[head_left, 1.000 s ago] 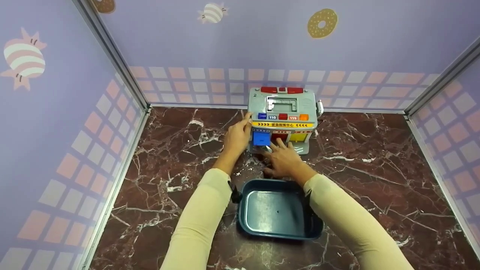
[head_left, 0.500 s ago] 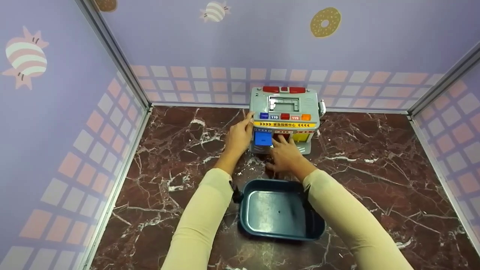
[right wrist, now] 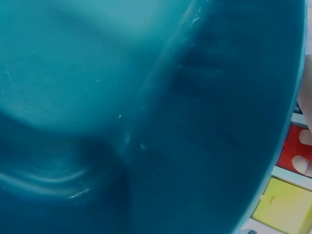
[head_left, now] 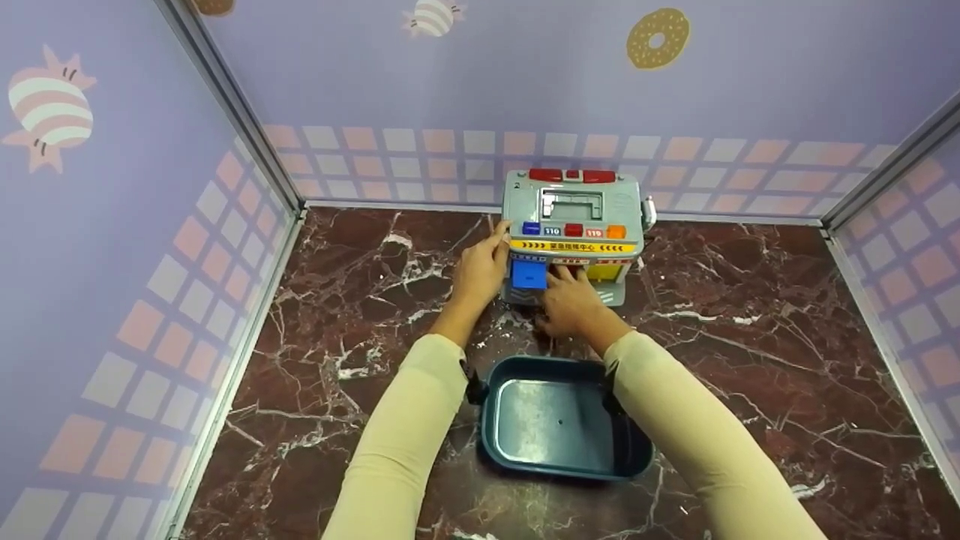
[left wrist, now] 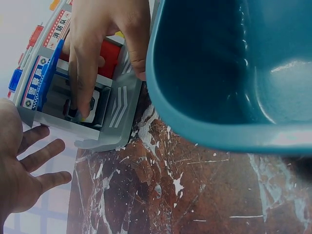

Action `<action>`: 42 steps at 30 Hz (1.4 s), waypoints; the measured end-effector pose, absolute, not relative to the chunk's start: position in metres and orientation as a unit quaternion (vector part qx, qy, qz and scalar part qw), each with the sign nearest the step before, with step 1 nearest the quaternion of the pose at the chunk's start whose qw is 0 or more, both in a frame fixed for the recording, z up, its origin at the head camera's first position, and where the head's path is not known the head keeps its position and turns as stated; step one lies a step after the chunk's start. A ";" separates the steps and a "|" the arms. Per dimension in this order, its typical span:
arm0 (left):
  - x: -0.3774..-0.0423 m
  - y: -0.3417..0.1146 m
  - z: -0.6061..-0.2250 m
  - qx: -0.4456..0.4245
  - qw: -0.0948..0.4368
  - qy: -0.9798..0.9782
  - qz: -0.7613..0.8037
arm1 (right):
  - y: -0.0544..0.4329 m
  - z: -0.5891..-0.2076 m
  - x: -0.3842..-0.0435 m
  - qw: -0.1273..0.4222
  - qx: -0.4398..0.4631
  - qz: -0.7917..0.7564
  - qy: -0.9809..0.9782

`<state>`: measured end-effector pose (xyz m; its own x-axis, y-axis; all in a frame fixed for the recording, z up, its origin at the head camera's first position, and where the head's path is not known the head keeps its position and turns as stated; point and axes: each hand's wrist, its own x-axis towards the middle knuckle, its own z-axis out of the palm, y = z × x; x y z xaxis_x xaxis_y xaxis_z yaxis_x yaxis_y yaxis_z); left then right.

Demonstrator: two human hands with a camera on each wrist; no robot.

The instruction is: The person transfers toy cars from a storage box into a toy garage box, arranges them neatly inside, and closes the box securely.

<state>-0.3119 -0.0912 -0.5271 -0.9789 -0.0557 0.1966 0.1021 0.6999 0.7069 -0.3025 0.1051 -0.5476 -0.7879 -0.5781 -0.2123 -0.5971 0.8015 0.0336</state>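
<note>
A grey toy emergency station [head_left: 577, 187] stands against the back wall, with a raised blue door [head_left: 529, 275], a red door [left wrist: 111, 57] and a yellow door [head_left: 604, 271]. My left hand [head_left: 478, 276] rests at the station's left side, its fingers spread and straight in the left wrist view. My right hand [head_left: 576, 301] is at the front. One extended finger [left wrist: 86, 92] reaches into the compartment under the blue door, at a small whitish and dark object [left wrist: 93, 108] whose kind is unclear. Other fingers [right wrist: 303, 165] of this hand lie against the red door.
A dark teal plastic basin [head_left: 491, 442] sits in front of the station, between my forearms. It covers most of the right wrist view. The brown marbled tabletop [head_left: 360, 315] is bounded by purple printed panels [head_left: 465, 90] at the back and sides.
My right hand has shifted slightly farther in toward the station's front, covering more of the red door. My left hand stays at the station's side. The camera view has drifted a little.
</note>
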 end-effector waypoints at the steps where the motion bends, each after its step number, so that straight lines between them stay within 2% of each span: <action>1: -0.312 -0.091 -0.527 -0.014 0.103 -0.916 -0.389 | 0.106 -0.548 -0.302 0.090 -0.315 0.049 0.944; 7: -0.313 -0.090 -0.528 -0.019 0.106 -0.915 -0.389 | 0.112 -0.548 -0.297 0.060 -0.335 0.045 0.939; 17: -0.313 -0.093 -0.528 -0.012 0.097 -0.918 -0.385 | 0.124 -0.539 -0.282 0.052 -0.374 0.007 0.926; 24: -0.313 -0.092 -0.527 -0.009 0.091 -0.918 -0.385 | 0.138 -0.533 -0.275 -0.024 -0.413 -0.007 0.910; 32: -0.313 -0.092 -0.527 -0.006 0.083 -0.920 -0.383 | 0.134 -0.518 -0.276 -0.128 -0.406 -0.029 0.904; 36: -0.313 -0.091 -0.526 -0.006 0.083 -0.920 -0.382 | 0.128 -0.512 -0.278 -0.153 -0.384 -0.046 0.909; 42: -0.313 -0.091 -0.525 -0.002 0.082 -0.922 -0.378 | 0.116 -0.503 -0.284 -0.160 -0.341 -0.049 0.925</action>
<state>-0.3133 -0.0909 -0.5254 -0.9865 -0.0586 0.1529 0.0655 0.7147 0.6964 -0.2840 0.1161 -0.5026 -0.7157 -0.6158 0.3295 -0.6470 0.7623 0.0192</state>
